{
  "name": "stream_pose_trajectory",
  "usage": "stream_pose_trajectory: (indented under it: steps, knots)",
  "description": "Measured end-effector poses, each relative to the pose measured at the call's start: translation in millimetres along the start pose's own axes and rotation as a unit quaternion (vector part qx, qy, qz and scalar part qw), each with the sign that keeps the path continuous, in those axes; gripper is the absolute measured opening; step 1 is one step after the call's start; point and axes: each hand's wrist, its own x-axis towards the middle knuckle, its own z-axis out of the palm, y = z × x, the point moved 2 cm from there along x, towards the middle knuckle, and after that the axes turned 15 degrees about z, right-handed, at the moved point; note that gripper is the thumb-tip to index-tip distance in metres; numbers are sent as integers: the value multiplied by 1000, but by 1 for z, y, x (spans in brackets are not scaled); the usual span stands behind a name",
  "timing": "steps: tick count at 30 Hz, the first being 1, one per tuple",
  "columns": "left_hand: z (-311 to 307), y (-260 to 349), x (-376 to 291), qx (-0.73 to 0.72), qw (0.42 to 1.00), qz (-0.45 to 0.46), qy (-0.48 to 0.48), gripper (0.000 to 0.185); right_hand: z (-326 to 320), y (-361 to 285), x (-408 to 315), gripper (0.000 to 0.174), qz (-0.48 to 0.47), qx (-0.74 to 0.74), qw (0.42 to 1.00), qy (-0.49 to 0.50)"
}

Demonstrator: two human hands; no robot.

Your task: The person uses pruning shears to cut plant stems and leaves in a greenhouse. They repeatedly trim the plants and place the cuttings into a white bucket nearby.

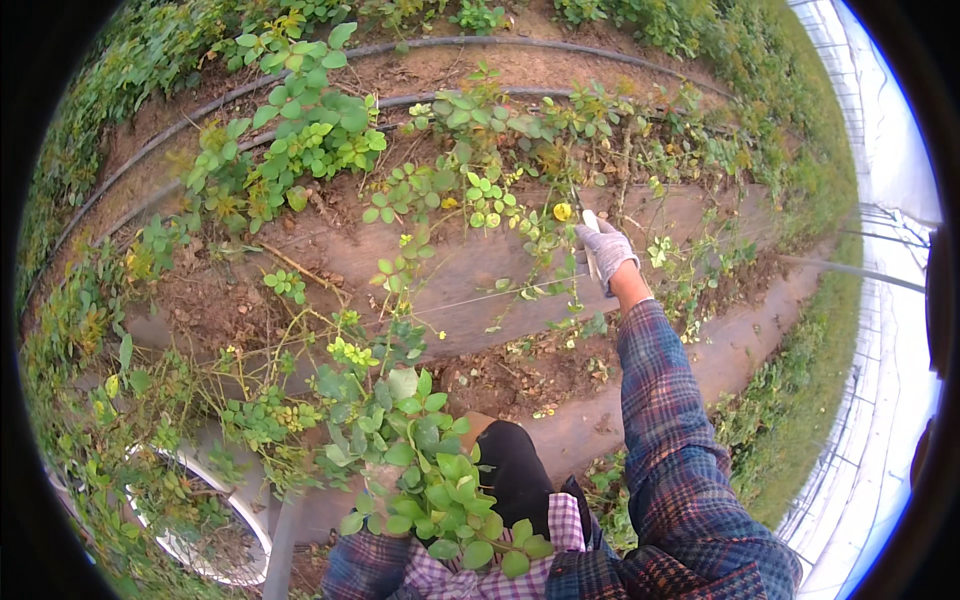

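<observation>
My right hand, in a pale knit glove, grips the white handles of pruning shears. Their dark, narrow blades point up among thin rose stems beside a yellow bloom. Whether the blades are apart is unclear. Low in the view, my left hand is mostly hidden behind leaves and holds a bunch of leafy rose stems in front of my body. Rose bushes with green and yellowish leaves spread over the bed ahead.
A thin wire runs across the bed. Black irrigation hoses curve behind it. A round white tub with cut plant matter stands at lower left, beside a grey metal post. Greenhouse sheeting rises at right.
</observation>
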Motion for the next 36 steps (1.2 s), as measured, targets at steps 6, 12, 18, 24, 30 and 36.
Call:
stream_pose_trajectory:
  steps: [6,12,18,24,30,36]
  knots:
    - [13,-1,-5,6,1000,-7,29,40,-6,-30,53,42,113,56,992,-26]
    - [52,-21,18,-7,999,21,31,41,-10,-35,98,36,84,92,991,-49]
    - [109,-32,48,-16,997,58,46,42,-3,-32,32,51,-117,-522,845,-20]
    - [169,-24,73,108,994,32,3,41,-97,-26,57,62,-24,-87,996,-29]
    - [187,-22,71,265,960,75,-54,38,-147,-48,92,62,112,272,954,-55]
    - [207,15,93,315,941,120,-24,47,-146,-38,100,55,161,428,883,-102]
